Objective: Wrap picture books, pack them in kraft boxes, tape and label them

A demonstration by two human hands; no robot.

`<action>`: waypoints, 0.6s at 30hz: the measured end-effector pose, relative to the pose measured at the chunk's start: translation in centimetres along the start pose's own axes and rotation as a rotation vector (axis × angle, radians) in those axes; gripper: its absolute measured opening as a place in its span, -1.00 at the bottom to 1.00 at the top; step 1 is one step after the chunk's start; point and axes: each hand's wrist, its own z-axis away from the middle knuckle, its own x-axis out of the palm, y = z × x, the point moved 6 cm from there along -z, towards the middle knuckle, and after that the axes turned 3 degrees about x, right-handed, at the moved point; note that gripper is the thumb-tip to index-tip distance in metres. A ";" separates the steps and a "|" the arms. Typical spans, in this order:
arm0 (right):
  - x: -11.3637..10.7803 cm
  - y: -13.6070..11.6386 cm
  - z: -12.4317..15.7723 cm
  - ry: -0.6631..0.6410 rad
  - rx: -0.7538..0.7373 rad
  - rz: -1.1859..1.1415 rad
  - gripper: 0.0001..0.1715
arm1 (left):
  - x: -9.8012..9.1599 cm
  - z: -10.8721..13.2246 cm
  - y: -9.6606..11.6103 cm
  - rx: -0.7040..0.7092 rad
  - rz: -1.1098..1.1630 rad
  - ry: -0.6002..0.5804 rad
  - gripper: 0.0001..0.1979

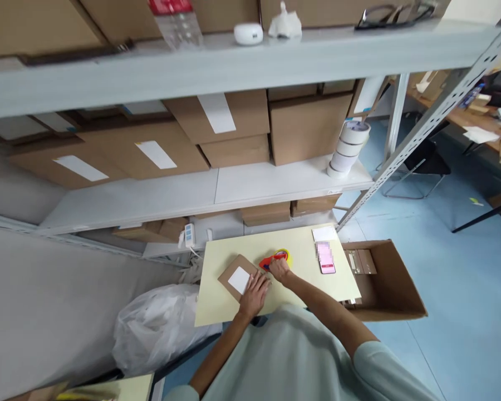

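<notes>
A small brown cardboard box [231, 268] with a white label [239, 279] lies tilted on the pale yellow table [221, 250]. My left hand [255, 291] rests on its right edge, fingers stretched out over the cardboard. Just up and to the right, my right hand [279, 268] is wrapped round a red tape dispenser [267, 262] that carries a yellow-rimmed roll of tape. The dispenser's front end is close to the box's right corner; whether they touch is too small to tell.
A phone [326, 258] and white paper [324, 233] lie at the table's right. Beside it stands an open carton [401, 284]. Shelves ahead hold boxes [309, 128] and stacked tape rolls [345, 153]. A plastic bag [158, 323] sits left.
</notes>
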 end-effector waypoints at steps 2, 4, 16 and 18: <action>-1.3 -0.4 -0.2 0.015 0.014 -0.004 -0.65 | -0.3 0.0 0.2 -0.022 0.014 0.058 -0.50; -2.9 0.0 0.1 0.037 0.029 -0.009 -0.61 | -1.4 -0.5 0.2 -0.085 0.031 0.173 -0.48; -28.3 2.9 -1.5 0.557 0.112 -0.023 -0.30 | -28.0 -18.0 2.4 -0.034 0.070 0.890 -0.52; -30.8 3.5 -3.2 0.594 0.142 0.003 -0.33 | -30.8 -19.5 2.6 -0.001 0.039 0.911 -0.55</action>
